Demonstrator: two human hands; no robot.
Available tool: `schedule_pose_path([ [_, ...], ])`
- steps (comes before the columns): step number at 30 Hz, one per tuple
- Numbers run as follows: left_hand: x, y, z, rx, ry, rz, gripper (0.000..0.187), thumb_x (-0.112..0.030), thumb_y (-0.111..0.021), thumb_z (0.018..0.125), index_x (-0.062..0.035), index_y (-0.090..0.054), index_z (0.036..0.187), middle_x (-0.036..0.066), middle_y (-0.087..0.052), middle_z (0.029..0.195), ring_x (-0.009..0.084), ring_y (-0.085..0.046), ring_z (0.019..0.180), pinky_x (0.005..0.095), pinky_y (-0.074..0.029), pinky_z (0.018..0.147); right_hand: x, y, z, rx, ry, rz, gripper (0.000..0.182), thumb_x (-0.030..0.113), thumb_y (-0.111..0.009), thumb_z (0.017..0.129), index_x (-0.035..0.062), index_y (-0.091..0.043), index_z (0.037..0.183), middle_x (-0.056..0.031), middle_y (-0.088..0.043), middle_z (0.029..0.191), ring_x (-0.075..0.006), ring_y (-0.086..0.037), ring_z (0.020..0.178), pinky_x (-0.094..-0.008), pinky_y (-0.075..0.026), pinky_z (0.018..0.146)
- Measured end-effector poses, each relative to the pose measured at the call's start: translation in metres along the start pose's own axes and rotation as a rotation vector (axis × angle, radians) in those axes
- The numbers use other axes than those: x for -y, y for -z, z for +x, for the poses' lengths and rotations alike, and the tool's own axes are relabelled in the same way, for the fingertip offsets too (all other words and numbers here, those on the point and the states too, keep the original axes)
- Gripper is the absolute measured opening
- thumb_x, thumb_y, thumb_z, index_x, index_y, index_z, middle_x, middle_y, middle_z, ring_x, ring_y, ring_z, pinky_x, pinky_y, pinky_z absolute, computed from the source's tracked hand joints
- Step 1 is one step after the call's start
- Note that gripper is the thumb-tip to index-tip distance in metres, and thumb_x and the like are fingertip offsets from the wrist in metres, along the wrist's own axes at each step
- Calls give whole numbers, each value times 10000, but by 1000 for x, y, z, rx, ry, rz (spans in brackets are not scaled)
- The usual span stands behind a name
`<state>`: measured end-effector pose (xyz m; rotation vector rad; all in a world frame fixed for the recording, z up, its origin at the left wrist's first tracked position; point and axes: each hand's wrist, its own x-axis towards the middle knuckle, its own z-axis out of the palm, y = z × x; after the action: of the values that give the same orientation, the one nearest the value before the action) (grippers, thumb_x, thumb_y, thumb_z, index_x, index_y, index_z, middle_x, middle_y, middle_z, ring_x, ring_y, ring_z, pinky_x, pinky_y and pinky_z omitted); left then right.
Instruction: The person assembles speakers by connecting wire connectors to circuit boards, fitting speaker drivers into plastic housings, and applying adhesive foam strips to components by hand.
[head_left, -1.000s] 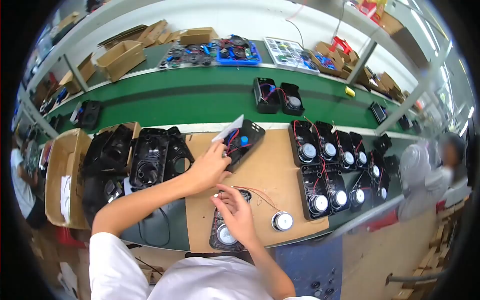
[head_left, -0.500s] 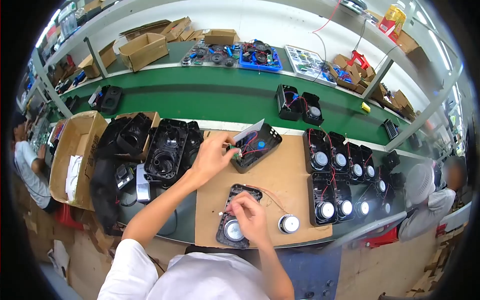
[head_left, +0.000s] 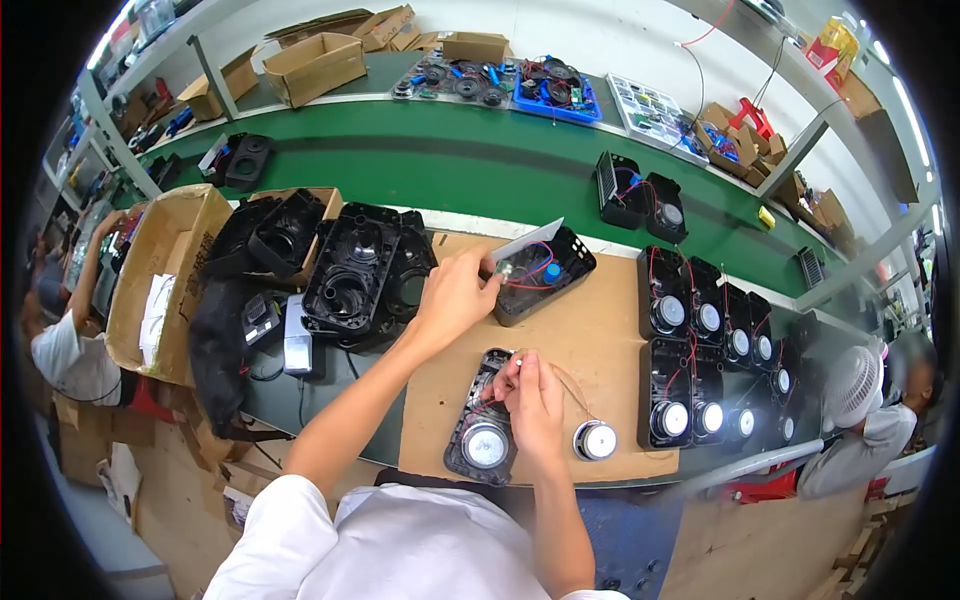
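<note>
My left hand [head_left: 457,296] is closed in a pinch at the near-left edge of an open black speaker housing [head_left: 545,292]. Between its fingertips is a small circuit board [head_left: 507,271] with red and blue wires. A light flat panel [head_left: 530,241] stands up along the housing's far side. Closer to me, my right hand [head_left: 536,405] pinches a small white wire connector [head_left: 518,364]. Beneath and left of that hand lies a black front shell with a round silver speaker [head_left: 485,446] in it. A loose speaker [head_left: 595,440] with thin wires rests to the right.
Cardboard [head_left: 570,350] covers the bench under the work. Several black housings with speakers [head_left: 672,418] are lined up at the right. Empty black shells [head_left: 352,268] and a cardboard box [head_left: 165,290] are at the left. A green belt [head_left: 430,165] runs behind. Other people sit on both sides.
My right hand has lifted away from the speaker in the shell, raising the white connector. My left hand stays at the housing. The whole view has shifted slightly.
</note>
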<state>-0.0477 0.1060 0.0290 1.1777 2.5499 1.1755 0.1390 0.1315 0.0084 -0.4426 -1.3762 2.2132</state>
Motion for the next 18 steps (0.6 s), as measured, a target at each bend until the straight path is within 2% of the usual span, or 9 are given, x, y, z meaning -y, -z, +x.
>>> schedule_pose_path([
  [2,-1,2,-5,5,45,-126,233,-145,-754,878,30,-624,961,211,-726,820,311,-751,807,382,-573,711,4,5,3,2,-53,66,367,339,-364,1129,44,-509,967,-13,-456,798,-120,-495,717,-365,-551,759],
  [4,2,1,-10,2,54,-362,245,-64,-729,904,44,-554,1038,201,-734,920,225,-752,876,332,-575,732,4,8,6,20,-111,175,360,316,-369,1130,15,-541,1033,-15,-482,805,-111,-508,718,-370,-562,778],
  [8,8,-3,-22,30,150,-587,288,-37,-726,918,58,-533,1109,184,-722,1047,175,-723,936,288,-577,775,6,7,0,5,-175,216,364,308,-370,1130,-2,-558,1099,-17,-515,806,-118,-553,764,-383,-570,817],
  [10,12,-7,-30,20,203,-886,380,-17,-730,915,53,-516,1222,174,-707,1120,171,-709,992,271,-579,816,5,6,-5,-26,-139,99,330,261,-424,1117,-26,-587,1114,-45,-606,840,-130,-625,835,-392,-580,865],
  [11,13,-7,-36,24,213,-889,380,-17,-730,915,53,-516,1222,174,-707,1120,171,-709,992,271,-579,816,7,5,-7,-33,-147,98,330,261,-424,1117,-26,-587,1114,-45,-606,840,-130,-625,835,-392,-580,865],
  [13,9,-3,-45,9,210,-967,368,-24,-727,917,80,-573,1234,196,-699,1175,180,-698,1050,275,-562,858,13,2,-7,-53,-104,-326,258,176,-500,1086,-50,-622,1070,-89,-677,922,-149,-682,849,-358,-605,820],
  [14,12,-4,-49,9,213,-972,368,-24,-727,917,80,-573,1234,196,-699,1175,180,-698,1050,275,-562,858,14,0,-6,-53,-108,-330,258,176,-500,1086,-50,-622,1070,-89,-677,922,-149,-682,849,-358,-605,820],
  [16,18,-4,-54,87,176,-960,407,-9,-724,916,92,-581,1283,185,-700,1183,182,-692,1064,283,-558,887,18,-6,1,-193,-64,-491,214,114,-547,1055,-74,-649,1041,-104,-694,942,-157,-701,789,-307,-615,736],
  [18,22,-4,-57,85,187,-983,396,2,-720,916,95,-591,1279,182,-699,1193,186,-688,1079,287,-556,906,23,-11,9,-193,-80,-495,217,109,-545,1055,-81,-650,1042,-105,-690,929,-157,-701,770,-297,-613,705],
])
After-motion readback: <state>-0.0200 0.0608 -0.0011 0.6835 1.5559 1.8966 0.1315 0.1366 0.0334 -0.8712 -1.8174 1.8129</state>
